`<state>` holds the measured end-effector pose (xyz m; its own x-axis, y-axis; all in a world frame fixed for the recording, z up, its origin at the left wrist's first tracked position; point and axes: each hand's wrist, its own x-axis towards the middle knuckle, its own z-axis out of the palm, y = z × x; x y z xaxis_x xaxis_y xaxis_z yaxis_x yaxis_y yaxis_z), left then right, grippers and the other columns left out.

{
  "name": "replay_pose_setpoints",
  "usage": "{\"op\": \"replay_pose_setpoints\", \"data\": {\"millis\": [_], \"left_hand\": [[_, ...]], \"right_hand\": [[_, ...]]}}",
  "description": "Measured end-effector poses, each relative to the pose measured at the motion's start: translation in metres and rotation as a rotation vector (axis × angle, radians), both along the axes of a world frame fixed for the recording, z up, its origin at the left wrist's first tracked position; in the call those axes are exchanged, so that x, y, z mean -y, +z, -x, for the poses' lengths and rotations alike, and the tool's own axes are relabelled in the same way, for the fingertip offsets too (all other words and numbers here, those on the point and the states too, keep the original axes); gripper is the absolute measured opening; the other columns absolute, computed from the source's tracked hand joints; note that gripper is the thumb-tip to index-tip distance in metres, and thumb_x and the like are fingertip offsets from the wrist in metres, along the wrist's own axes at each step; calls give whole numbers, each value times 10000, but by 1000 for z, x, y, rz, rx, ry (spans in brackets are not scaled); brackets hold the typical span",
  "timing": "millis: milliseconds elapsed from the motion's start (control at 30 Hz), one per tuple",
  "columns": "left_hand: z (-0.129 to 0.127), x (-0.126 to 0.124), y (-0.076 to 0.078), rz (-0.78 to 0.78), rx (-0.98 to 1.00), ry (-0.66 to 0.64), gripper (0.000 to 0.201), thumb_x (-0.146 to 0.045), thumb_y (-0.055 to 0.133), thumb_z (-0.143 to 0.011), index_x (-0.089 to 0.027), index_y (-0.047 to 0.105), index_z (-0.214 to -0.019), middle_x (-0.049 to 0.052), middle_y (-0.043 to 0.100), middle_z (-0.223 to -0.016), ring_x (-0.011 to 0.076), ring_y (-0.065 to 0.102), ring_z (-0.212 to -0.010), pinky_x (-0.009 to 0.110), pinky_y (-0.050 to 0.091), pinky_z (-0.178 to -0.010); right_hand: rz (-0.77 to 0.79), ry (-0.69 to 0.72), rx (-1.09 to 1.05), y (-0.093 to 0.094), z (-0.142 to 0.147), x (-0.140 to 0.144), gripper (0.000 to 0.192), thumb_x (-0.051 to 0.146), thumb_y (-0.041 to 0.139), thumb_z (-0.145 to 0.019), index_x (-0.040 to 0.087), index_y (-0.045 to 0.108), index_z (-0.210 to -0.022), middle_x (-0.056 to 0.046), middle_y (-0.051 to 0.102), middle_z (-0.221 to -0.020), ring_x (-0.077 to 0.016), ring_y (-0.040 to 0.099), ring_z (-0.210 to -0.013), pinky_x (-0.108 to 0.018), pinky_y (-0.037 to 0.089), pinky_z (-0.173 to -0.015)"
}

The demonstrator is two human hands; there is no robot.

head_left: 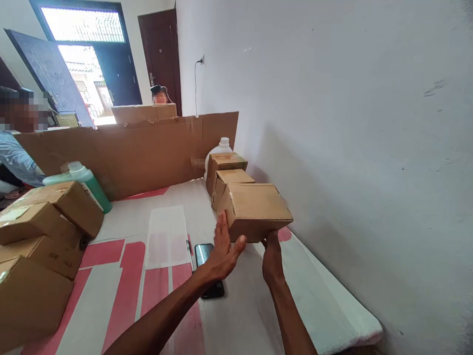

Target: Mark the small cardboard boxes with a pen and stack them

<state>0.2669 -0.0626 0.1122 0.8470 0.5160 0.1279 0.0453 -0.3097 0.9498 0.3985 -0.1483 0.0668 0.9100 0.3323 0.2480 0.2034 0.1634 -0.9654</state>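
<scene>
- The table (258, 315), covered in white and pink sheeting, is filling the bottom half of the frame, and a cardboard divider (129, 148) is standing along its far edge, probably walling this spot off from the people behind it.
- A messy pile of boxes (40, 241) is sitting at lower left, with a green bottle (86, 180) lying just behind it.
- Center frame, the cardboard box (256, 209) is being held slightly off the table, right at the near end of a row of two similar boxes (227, 175) lined up along the wall, looks like to keep them tidy.
- The left hand (221, 249) is pressing flat and open against the box's left side, while the right hand (271, 256) is gripping its bottom near edge from underneath.
- A phone (209, 268) and pen (189, 254) are lying under the left wrist.
</scene>
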Motion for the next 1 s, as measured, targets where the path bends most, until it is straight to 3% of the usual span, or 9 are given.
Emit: {"op": "replay_pose_setpoints", "data": {"millis": [100, 200, 300, 367, 500, 600, 700, 867, 1000], "left_hand": [[94, 10, 8, -153, 147, 116, 806, -600, 383, -1035, -335, -53, -1659, 5, -79, -1761, 274, -80, -1618, 501, 30, -1320], [184, 9, -5, -169, 149, 384, 713, -602, 361, -1037, -351, 121, -1660, 17, 109, -1755, 300, 12, -1621, 526, 130, -1311], [250, 6, -37, -143, 117, 635, 713, -660, 361, -1013, -321, 264, -1633, 78, 307, -1692, 332, 142, -1602, 551, 227, -1279], [276, 3, -58, -99, 102, 714, 699, -660, 350, -1017, -304, 303, -1618, 116, 397, -1636, 347, 300, -1547, 557, 317, -1230], [298, -17, -85, -10, 140, 722, 669, -642, 254, -1044, -275, 338, -1596, 144, 455, -1589, 328, 512, -1395, 549, 427, -1136], [299, -44, -92, 21, 128, 802, 659, -637, 312, -1037, -269, 359, -1582, 133, 426, -1618, 307, 431, -1475, 534, 360, -1202], [295, -70, -95, 46, 90, 792, 647, -636, 409, -1010, -277, 419, -1549, 116, 444, -1612, 291, 342, -1537, 518, 282, -1257], [297, -74, -79, 11, 54, 679, 563, -561, 505, -1000, -244, 517, -1465, 131, 617, -1419, 293, 567, -1333, 505, 444, -1122], [301, -52, -57, -281, 51, 728, 473, -402, 648, -968, -264, 535, -1406, 62, 670, -1158, 214, 635, -1049, 383, 512, -931]], "right_hand": [[5, 145, -1, 24, 65, 6, 702, 698, 352, -997, 261, 492, -1528, -99, 551, -1536, -292, 500, -1409, -508, 359, -1191], [57, 362, 18, 31, 136, -10, 673, 681, 359, -1007, 264, 514, -1512, -107, 569, -1518, -301, 456, -1452, -509, 319, -1219], [117, 546, 42, 9, 197, -34, 676, 679, 365, -1006, 244, 538, -1493, -120, 568, -1515, -309, 404, -1491, -524, 285, -1240], [156, 632, 33, -15, 224, -48, 685, 675, 377, -1004, 232, 521, -1506, -125, 531, -1549, -310, 390, -1500, -533, 283, -1243], [231, 707, -19, -50, 239, -58, 731, 672, 409, -995, 239, 398, -1584, -116, 441, -1624, -285, 386, -1508, -503, 313, -1235], [269, 699, -41, -57, 233, -52, 734, 656, 400, -1003, 233, 357, -1601, -123, 420, -1636, -268, 405, -1499, -478, 341, -1217], [306, 706, -3, -56, 230, -49, 694, 663, 453, -977, 222, 488, -1510, -134, 522, -1548, -287, 425, -1472, -480, 340, -1203], [302, 710, 9, -48, 215, -65, 552, 674, 469, -969, 208, 646, -1206, -102, 697, -1194, -282, 611, -1116, -398, 487, -958], [272, 806, -38, -41, 200, -84, 548, 693, 398, -989, 218, 669, -953, -43, 712, -929, -239, 620, -878, -334, 509, -755]]}}
